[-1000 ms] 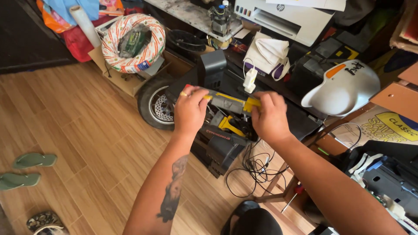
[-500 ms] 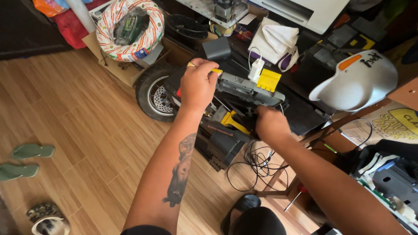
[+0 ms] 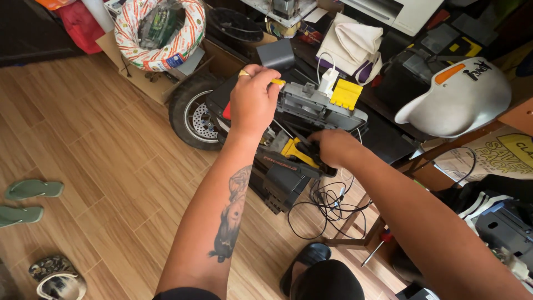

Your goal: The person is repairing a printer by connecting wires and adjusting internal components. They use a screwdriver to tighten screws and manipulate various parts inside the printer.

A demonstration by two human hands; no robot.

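Note:
My left hand [image 3: 252, 103] grips the near end of a grey flat machine part [image 3: 317, 106] with yellow tabs and holds it lifted above a black machine [image 3: 280, 178]. A white plug and cable sit on top of the part. My right hand [image 3: 327, 145] reaches under the lifted part and closes on a black and yellow piece [image 3: 300, 153] on the machine; its fingertips are hidden. A tangle of black cables [image 3: 327, 203] hangs below.
A small wheel [image 3: 191, 114] stands on the wooden floor beside the machine. A white helmet [image 3: 458, 100] lies right, a coil of wrapped wire [image 3: 158, 28] in a box behind, a white printer [image 3: 397, 11] at the back. Sandals [image 3: 28, 197] lie left.
The grey part has come up off the machine in my left hand. My right hand let go of its right end and moved down under it to the black and yellow piece.

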